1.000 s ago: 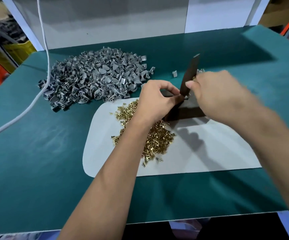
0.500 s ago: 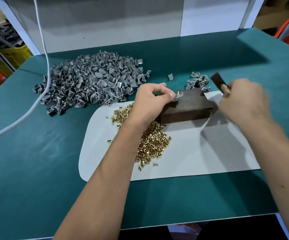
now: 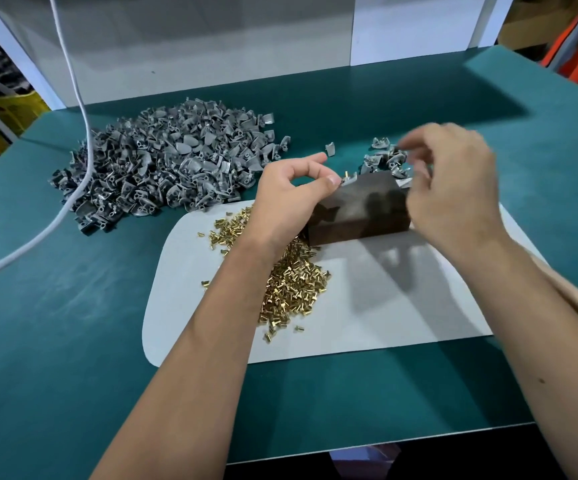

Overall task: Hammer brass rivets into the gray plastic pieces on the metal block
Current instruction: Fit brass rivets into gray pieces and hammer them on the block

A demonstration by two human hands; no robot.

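done: small heap of gray plastic pieces (image 3: 386, 159) | left: large gray pile (image 3: 166, 164), brass rivets (image 3: 291, 285) | on dark metal block (image 3: 360, 211): riveted piece (image 3: 349, 179) pinched by left hand (image 3: 291, 195) | right hand (image 3: 453, 188) blurred, fingers loosely curled, grip unclear

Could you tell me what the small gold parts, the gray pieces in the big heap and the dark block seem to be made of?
The rivets look like brass: bright yellow metallic glints. The heap of gray pieces looks like moulded plastic: matte, uniform gray, with formed holes and ribs. The block seems to be metal, perhaps steel: dark, smooth faces with a dull sheen and sharp edges, though the look alone leaves that open.
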